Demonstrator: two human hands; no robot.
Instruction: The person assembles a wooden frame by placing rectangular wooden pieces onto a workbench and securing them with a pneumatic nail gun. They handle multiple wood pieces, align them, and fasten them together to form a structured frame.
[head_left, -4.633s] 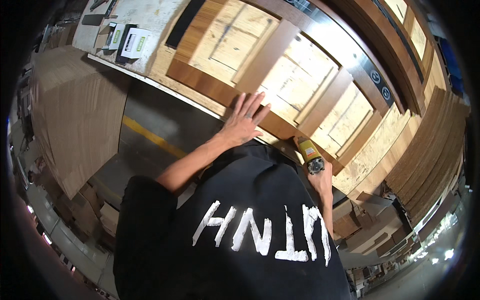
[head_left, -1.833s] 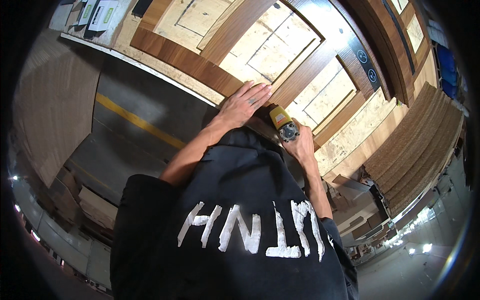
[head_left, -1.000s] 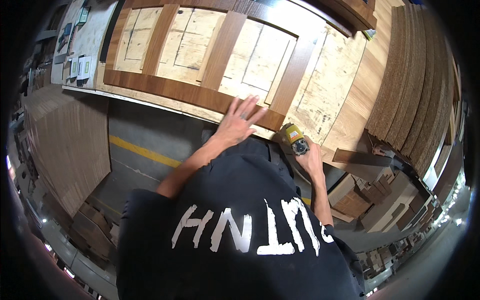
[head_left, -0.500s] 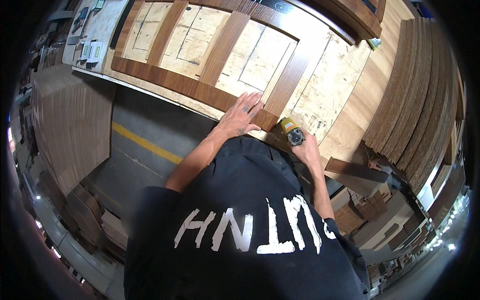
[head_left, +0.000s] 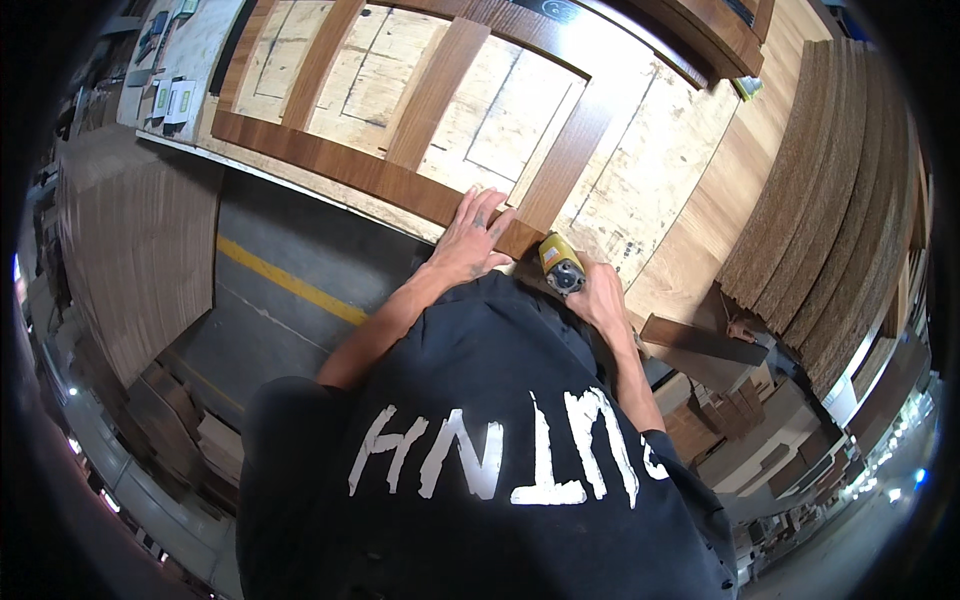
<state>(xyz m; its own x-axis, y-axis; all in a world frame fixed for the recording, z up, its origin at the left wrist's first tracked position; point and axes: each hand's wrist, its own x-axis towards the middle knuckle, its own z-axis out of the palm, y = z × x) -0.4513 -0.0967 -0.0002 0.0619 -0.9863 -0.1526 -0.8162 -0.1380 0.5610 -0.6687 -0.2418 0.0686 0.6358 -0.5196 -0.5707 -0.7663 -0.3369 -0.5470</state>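
A brown wooden frame [head_left: 345,168] with several crossbars lies flat on the workbench. My left hand [head_left: 472,240] rests on its near rail close to the right corner, fingers spread, holding nothing. In my right hand [head_left: 597,296] is a yellow and black nail gun [head_left: 561,264], gripped by its handle. The nail gun's front end is against or right beside the frame's near right corner; exact contact is hidden. My right fingers are partly covered by the tool.
The pale, pencil-marked workbench top [head_left: 640,150] extends right of the frame. Stacked brown boards [head_left: 820,190] stand at the right, and another board stack [head_left: 140,240] at the left. Small white boxes [head_left: 175,100] sit at the far left. A wooden piece [head_left: 700,340] juts out at lower right.
My right hand has brought the nail gun left, up to the frame's corner. My left hand stays on the near rail. The whole view has shifted slightly.
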